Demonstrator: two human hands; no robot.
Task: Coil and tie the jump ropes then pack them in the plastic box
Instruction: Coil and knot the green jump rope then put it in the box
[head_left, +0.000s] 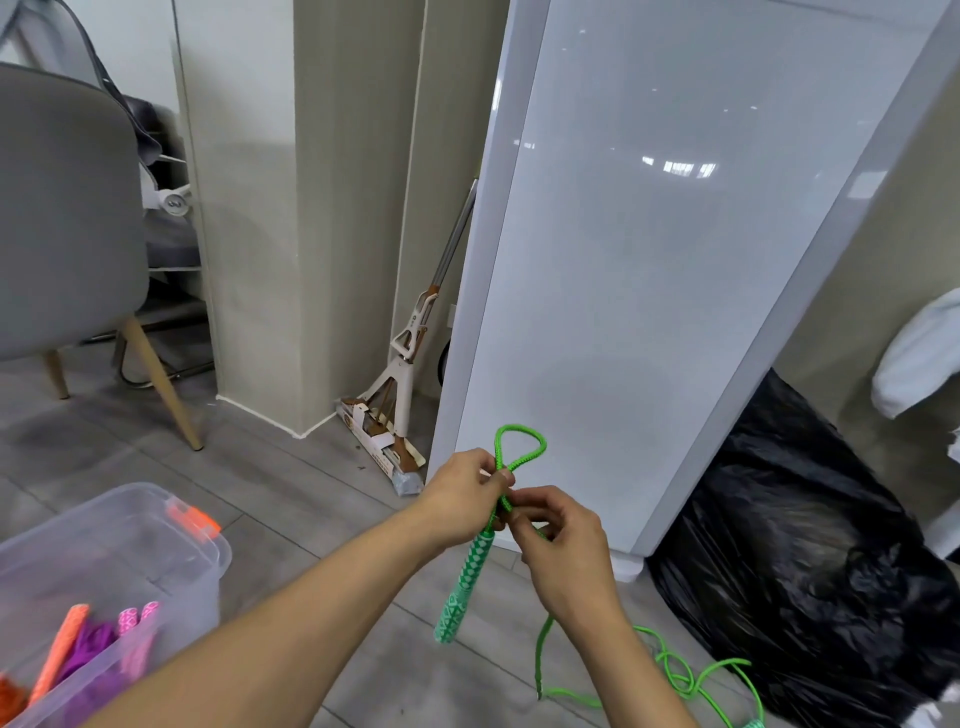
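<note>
I hold a green jump rope (521, 448) in front of me, above the floor. My left hand (467, 491) pinches the cord where a small loop stands up above my fingers. My right hand (563, 545) pinches the cord just below, beside the top of the green patterned handle (464, 587), which hangs down and to the left. The rest of the green cord trails to the floor at the lower right (691, 675). A clear plastic box (171, 566) with an orange latch sits at the lower left; it holds orange, purple and pink jump ropes (98, 644).
A black plastic bag (810, 571) lies on the floor at the right. A tall white panel (649, 260) leans ahead, with a mop (400, 379) beside it against the wall. A grey chair (62, 218) stands at the left.
</note>
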